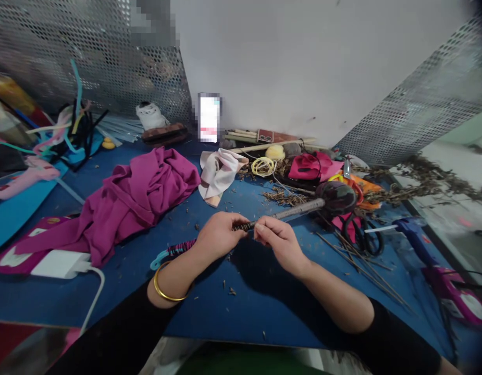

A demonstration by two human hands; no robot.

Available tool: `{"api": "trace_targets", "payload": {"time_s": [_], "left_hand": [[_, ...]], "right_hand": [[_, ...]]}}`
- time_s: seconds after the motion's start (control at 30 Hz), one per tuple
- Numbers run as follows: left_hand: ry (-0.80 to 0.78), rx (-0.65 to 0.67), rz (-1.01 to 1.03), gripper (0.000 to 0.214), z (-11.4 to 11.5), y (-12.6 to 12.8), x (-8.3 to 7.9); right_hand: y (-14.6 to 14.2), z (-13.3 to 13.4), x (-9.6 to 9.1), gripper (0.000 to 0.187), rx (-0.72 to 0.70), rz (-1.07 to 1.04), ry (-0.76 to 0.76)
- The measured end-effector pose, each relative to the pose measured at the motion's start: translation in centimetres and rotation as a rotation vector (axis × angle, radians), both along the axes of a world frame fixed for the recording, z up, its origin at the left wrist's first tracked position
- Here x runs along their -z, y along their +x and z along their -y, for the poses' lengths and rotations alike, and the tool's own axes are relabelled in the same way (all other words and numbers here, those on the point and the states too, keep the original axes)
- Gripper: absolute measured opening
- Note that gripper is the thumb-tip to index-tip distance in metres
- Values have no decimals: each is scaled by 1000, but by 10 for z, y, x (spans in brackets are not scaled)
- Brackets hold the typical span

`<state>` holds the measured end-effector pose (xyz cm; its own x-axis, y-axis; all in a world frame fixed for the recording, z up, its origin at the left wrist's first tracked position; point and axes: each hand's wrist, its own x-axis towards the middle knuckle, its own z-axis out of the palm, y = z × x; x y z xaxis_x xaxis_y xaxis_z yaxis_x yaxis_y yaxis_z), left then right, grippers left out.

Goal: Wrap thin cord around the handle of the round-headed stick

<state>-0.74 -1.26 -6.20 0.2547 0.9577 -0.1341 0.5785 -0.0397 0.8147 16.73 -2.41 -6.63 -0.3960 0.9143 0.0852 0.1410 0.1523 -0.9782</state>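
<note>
Both of my hands meet over the blue table (209, 291). My left hand (217, 234), with a gold bangle on its wrist, is closed around a thin stick (291, 212) wrapped in dark cord. My right hand (277, 239) pinches the same stick just to the right, its fingers pressed together. The stick runs up and right to a round dark ball (336, 196) at its far end. Its near end, wrapped in pink and dark cord with a light blue tip (160, 257), pokes out behind my left wrist.
A crumpled magenta cloth (139, 198) lies at the left, a white cloth (219, 172) beyond my hands. Black scissors (361, 237), thin sticks, a blue glue gun (410, 232) and pink fabric lie at the right. A white charger (61, 264) sits near left. Perforated metal panels stand behind.
</note>
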Motion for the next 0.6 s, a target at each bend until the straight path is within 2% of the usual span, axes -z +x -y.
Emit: {"api": "trace_targets", "payload": {"time_s": [0.1, 0.2, 0.27, 0.47, 0.6], "left_hand": [[71, -15, -147, 27, 2, 2, -3], [84, -20, -205, 28, 4, 3, -5], [83, -20, -218, 28, 4, 4, -5], [76, -12, -223, 27, 1, 4, -3], [82, -4, -239, 27, 1, 4, -4]], "right_hand": [[-3, 7, -3, 29, -29, 170, 230], [-7, 13, 0, 26, -69, 336, 503], [-8, 16, 2, 25, -85, 400, 621], [-9, 18, 0, 22, -105, 462, 730], [-10, 18, -2, 24, -96, 437, 702]]}}
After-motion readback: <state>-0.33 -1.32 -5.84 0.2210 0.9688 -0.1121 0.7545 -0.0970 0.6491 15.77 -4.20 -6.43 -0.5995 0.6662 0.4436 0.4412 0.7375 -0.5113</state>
